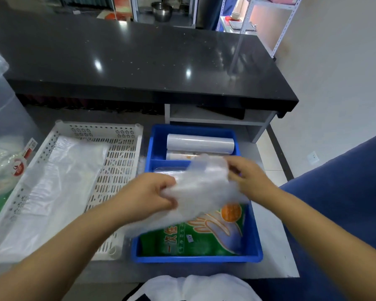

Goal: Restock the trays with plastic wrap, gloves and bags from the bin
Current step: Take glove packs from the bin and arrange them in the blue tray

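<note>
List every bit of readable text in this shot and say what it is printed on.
"一次性": large white characters on the green glove packet, partly hidden by the clear plastic bundle.
Smaller line beneath them: too blurred to read.
White sticker on the packet: too small.
Red label by the clear bin: blurred, unreadable.
</note>
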The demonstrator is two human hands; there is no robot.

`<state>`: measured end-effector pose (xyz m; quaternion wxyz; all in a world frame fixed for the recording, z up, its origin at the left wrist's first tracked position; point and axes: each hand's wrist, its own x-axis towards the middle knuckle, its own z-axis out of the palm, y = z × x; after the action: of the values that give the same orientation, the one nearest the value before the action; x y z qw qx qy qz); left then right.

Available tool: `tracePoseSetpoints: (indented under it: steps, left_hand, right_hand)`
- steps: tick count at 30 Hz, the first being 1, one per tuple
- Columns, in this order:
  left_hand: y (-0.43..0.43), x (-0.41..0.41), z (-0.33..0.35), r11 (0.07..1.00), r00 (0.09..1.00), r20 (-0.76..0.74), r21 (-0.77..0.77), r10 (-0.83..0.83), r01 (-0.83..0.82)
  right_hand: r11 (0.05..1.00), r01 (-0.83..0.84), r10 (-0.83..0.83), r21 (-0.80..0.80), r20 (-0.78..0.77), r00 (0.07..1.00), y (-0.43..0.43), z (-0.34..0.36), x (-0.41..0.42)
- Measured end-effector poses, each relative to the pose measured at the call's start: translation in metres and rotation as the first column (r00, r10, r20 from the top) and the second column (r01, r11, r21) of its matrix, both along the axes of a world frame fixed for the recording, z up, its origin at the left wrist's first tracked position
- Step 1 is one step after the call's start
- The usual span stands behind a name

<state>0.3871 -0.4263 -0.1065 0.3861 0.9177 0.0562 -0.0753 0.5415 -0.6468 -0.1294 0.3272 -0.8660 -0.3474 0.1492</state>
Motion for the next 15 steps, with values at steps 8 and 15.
tracePoseSetpoints:
  steps: [8,15]
  left_hand:
    - [-0.062,0.001,-0.057,0.819,0.962,-0.069,0.511,-0.263,0.26]
    - [-0.064,-0.008,-0.064,0.822,0.958,0.044,0.526,-0.284,0.219]
  right_hand:
    - [0.984,0.051,-0.024,0.171,-0.153,0.988,-0.03,0.012,-0.027]
    - [0.884,-0.38,0.468,-0.273,0.48,0.742,-0.035,-0.02,-0.07]
